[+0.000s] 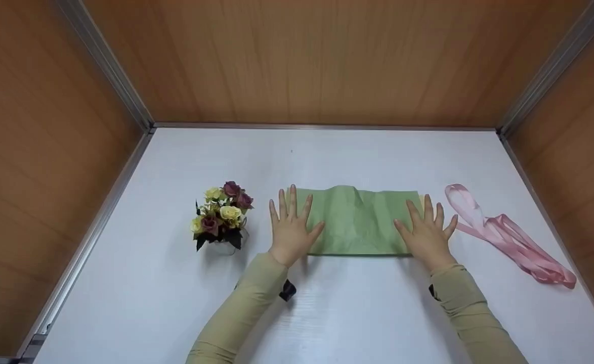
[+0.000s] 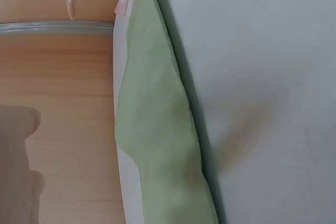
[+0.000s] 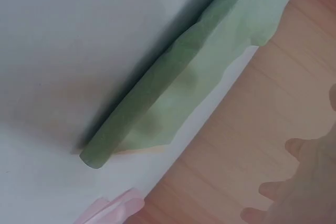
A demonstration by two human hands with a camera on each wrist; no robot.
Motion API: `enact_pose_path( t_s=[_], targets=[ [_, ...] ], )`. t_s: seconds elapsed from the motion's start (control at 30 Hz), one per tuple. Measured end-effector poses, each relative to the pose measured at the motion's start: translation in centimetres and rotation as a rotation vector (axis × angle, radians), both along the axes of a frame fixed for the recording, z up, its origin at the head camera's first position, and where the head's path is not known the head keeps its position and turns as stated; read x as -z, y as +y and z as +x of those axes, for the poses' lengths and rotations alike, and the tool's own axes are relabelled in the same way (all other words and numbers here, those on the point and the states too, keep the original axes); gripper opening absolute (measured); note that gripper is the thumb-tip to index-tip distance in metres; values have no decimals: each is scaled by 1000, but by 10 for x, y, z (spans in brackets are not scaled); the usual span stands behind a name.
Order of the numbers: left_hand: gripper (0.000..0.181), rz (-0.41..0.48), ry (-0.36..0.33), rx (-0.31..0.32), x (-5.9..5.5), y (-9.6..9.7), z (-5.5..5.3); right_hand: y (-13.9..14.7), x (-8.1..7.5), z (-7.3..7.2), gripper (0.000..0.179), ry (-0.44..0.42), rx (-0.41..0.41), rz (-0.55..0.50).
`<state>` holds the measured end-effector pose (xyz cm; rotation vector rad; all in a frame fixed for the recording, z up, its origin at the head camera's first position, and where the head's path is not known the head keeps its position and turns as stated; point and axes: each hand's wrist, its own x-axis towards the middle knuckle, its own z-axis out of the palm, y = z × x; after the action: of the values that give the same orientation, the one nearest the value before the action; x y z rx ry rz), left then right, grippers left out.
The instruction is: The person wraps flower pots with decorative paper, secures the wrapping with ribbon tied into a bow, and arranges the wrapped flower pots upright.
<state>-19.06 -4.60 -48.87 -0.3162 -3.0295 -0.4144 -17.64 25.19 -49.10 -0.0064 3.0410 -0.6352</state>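
1. Green paper (image 1: 352,222) is laid between flowers (image 1: 230,213) and ribbon (image 1: 517,248) on the table (image 1: 363,308), apparently for two-handed reach.
2. Left hand (image 1: 291,232) and right hand (image 1: 428,240) are held apart at its ends, fingers spread, nothing gripped.

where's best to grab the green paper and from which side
Take the green paper probably at both ends of its near edge, left hand from the left, right hand from the right: it lies crosswise, and that edge looks rounded.
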Motion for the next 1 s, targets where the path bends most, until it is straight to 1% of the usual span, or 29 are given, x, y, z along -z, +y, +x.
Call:
enact_pose_path(
  t_s=[0.17, 0.37, 0.47, 0.57, 0.73, 0.8, 0.87, 1.0],
  targets=[
    [68, -34, -28, -5, 2, 2, -12, -1, 4, -9, 69, -7, -10, 24],
    [68, -60, -66, -17, 8, 3, -24, -1, 10, -21, 69, -20, -29, 27],
    [69, -71, -98, -26, 13, 4, -28, -1, 14, -26, 72, -37, -43, 35],
    [69, -79, -145, -29, 18, 4, -31, 0, 19, -30, 74, -53, -52, 39],
    [69, -73, -209, -18, 25, 0, -32, 3, 29, -35, 73, -97, -71, 15],
    [72, -51, -234, -8, 27, -3, -30, 5, 33, -35, 72, -125, -78, 6],
    [78, -39, -277, 3, 28, -5, -29, 7, 36, -35, 72, -157, -86, -10],
    [96, -63, -344, 12, 30, -8, -27, 10, 40, -36, 79, -235, -124, -23]
  ],
)
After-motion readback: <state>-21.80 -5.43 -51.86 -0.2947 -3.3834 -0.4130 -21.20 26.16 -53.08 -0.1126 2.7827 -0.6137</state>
